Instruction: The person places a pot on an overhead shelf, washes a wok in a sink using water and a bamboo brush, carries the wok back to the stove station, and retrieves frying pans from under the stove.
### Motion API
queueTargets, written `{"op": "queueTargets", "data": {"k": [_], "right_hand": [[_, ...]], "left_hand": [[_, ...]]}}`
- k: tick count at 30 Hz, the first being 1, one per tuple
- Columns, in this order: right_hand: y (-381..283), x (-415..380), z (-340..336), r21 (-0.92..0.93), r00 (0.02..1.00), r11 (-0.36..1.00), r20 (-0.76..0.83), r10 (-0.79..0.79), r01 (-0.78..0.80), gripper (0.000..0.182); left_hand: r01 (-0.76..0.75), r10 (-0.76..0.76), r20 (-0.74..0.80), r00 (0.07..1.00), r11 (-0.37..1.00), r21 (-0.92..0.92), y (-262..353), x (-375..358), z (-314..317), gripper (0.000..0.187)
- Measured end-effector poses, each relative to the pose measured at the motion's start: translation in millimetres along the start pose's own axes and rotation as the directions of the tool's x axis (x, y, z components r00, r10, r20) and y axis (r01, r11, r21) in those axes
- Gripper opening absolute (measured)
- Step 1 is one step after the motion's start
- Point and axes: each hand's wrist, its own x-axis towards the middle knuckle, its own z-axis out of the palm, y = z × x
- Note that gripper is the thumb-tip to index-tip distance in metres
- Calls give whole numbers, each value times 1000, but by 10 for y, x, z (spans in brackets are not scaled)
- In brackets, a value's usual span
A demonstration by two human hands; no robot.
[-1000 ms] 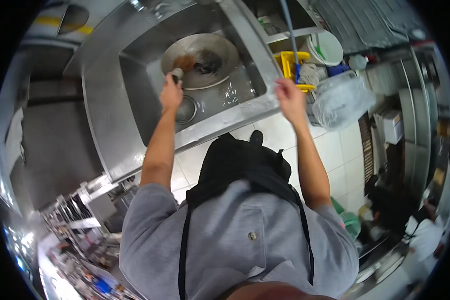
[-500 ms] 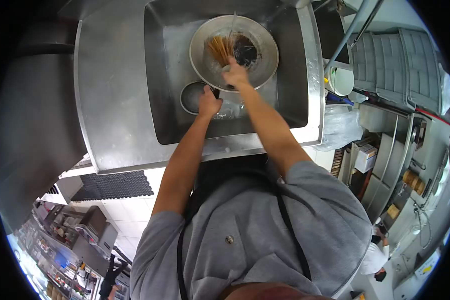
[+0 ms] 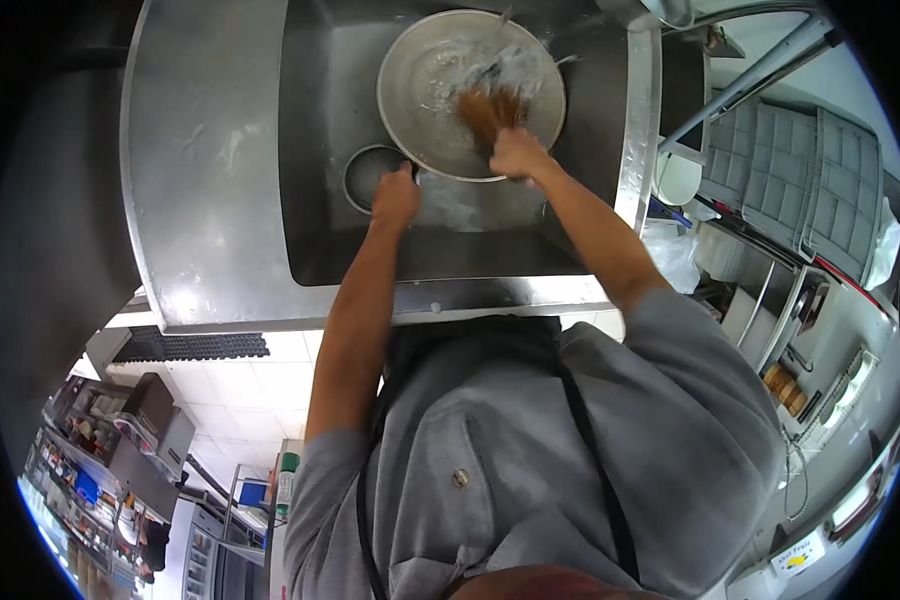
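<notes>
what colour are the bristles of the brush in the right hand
The bristles are brown, blurred by motion; the head view shows them.

White tiled floor showed lower left, black perforated mat near the counter. Counter was steel, glare on surface. Gray gridded panels upper right, pale wall below. White-framed cabinet stood lower left, bluish light at edge.

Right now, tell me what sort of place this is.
Probably the washing-up area of a commercial kitchen: a deep metal sink holds a wide round pan, the right hand holds a bristle brush inside it, and a black apron is worn over a grey shirt.
</notes>
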Motion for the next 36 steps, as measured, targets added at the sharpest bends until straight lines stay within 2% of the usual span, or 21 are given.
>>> {"op": "queueTargets", "data": {"k": [2, 4, 5, 7, 9, 12, 16, 18, 20, 21, 23, 24, 25, 27, 28, 29, 30, 31, 33, 34, 36], "right_hand": [[-37, 72, -176, 32, 1000, 999, 3, -12, 12, 43], [93, 185, -404, 112, 999, 993, 30, 35, -38, 37], [191, 453, -337, 54, 953, 998, -303, -6, 23, 33], [76, 353, -5, 38, 968, 999, -252, -8, 18, 34], [-27, 313, -60, 34, 974, 999, -224, -20, 29, 35], [42, 257, -186, 159, 992, 987, -111, 57, -39, 47], [-154, 331, 73, 100, 983, 995, -182, 10, 9, 53], [-254, 160, 156, 98, 999, 995, -20, 30, -28, 54], [-81, 541, -38, 144, 984, 989, -176, 38, -13, 52], [7, 721, -141, 151, 958, 989, -284, 34, 9, 50], [25, 764, -403, 220, 928, 975, -357, 104, -25, 49], [80, 711, -534, 218, 924, 976, -366, 106, -26, 49], [177, 627, -589, 233, 916, 972, -397, 57, 40, 49], [260, 461, -766, 231, 900, 967, -437, 3, 109, 48], [254, 300, -781, 92, 851, 995, -524, 16, 38, 46], [230, 182, -774, -43, 791, 998, -612, 8, -43, 44], [190, 115, -720, -58, 790, 997, -614, -4, -41, 44], [146, 86, -661, -222, 809, 974, -579, -100, -39, 51], [176, 276, -487, -502, 837, 865, -474, -273, -2, 61], [222, 356, -448, -515, 835, 857, -475, -277, -9, 61], [292, 438, -338, -520, 837, 854, -456, -301, 23, 52]], "left_hand": [[-13, 13, -21, 1000, 1000, 16, -25, 3, -68, 34], [45, -46, 29, 999, 999, 28, 123, -91, -161, 34], [44, -45, 36, 998, 999, 29, 130, -107, -120, 34], [35, -38, 34, 999, 996, 76, 144, -87, -95, 34], [3, -4, 9, 1000, 996, 86, 126, -7, -116, 34], [-39, 41, -16, 999, 993, 114, 8, 27, 9, 34], [-37, 38, -13, 999, 997, 72, -11, 38, 74, 35], [-57, 57, -2, 998, 992, 111, -112, 76, 181, 35], [-72, 76, -23, 997, 986, 151, -93, 210, 107, 35], [-68, 69, -6, 998, 993, 95, -64, 94, 71, 35], [-79, 79, -5, 997, 996, 41, -34, 108, -13, 35], [-137, 137, 0, 991, 985, 108, -45, 173, -55, 35], [-188, 187, 22, 982, 967, 169, -5, 140, -83, 36], [-204, 217, -83, 973, 968, 144, 288, 377, -401, 37], [-315, 320, -180, 930, 947, 56, 472, 589, -552, 34], [-458, 340, -468, 815, 874, -161, 837, 625, -753, 34], [-542, 383, -596, 705, 834, -105, 1141, 737, -953, 24], [-634, 307, -637, 707, 674, -379, 1494, 709, -1199, 18], [-524, 185, -492, 851, 376, -764, 2005, 796, -1433, 18], [-530, 179, -501, 847, 363, -766, 2152, 959, -1396, 18], [-381, 295, -308, 905, 238, -893, 2293, 1270, -1236, 21]]}}
